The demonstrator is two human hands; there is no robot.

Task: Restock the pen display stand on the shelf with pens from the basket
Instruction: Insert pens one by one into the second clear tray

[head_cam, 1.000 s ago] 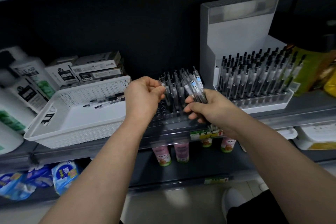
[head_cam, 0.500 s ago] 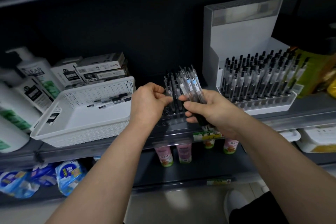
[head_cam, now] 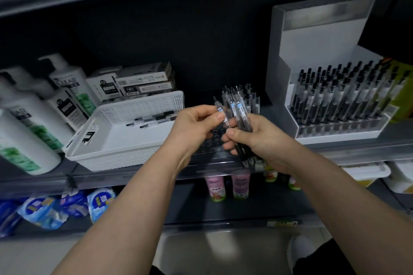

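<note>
Hands meet in front of the dark stand [head_cam: 213, 137] on the shelf [head_cam: 357, 150]. Our right hand [head_cam: 259, 140] curls its fingers tight round a bunch of pens [head_cam: 240, 110]. Our left hand [head_cam: 195, 126] pinches one pen [head_cam: 219, 110] at the left edge of the bunch, between thumb and finger. A few more pens [head_cam: 253, 101] stand at the back of the dark stand. Beside it on the left, the white basket [head_cam: 138, 101] has loose pens [head_cam: 156, 118] inside. A bottle [head_cam: 68, 83] says CLEAR. A box [head_cam: 104, 88] says 0.5.

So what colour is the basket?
White. The basket shows best in the head view.
</note>
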